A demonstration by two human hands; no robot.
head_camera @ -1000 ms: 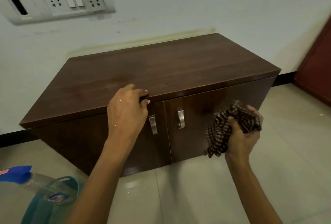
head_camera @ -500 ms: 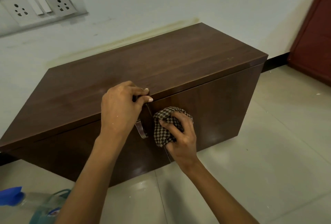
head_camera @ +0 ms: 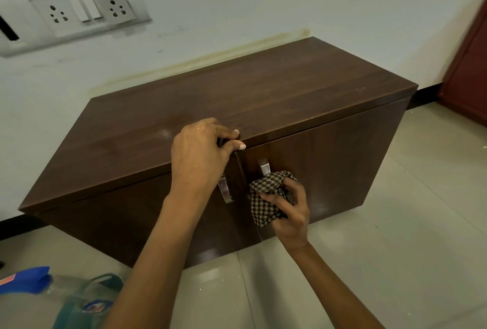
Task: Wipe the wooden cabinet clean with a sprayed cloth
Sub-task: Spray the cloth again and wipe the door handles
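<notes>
Right hand (head_camera: 291, 212) presses checked cloth (head_camera: 268, 197) against cabinet (head_camera: 329, 160); no legible writing.

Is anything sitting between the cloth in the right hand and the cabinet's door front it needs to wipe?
Nothing visible blocks it. The right hand holds the checked cloth bunched against the right door, just below that door's metal handle. The left hand grips the top edge of the cabinet, off to the side.
</notes>
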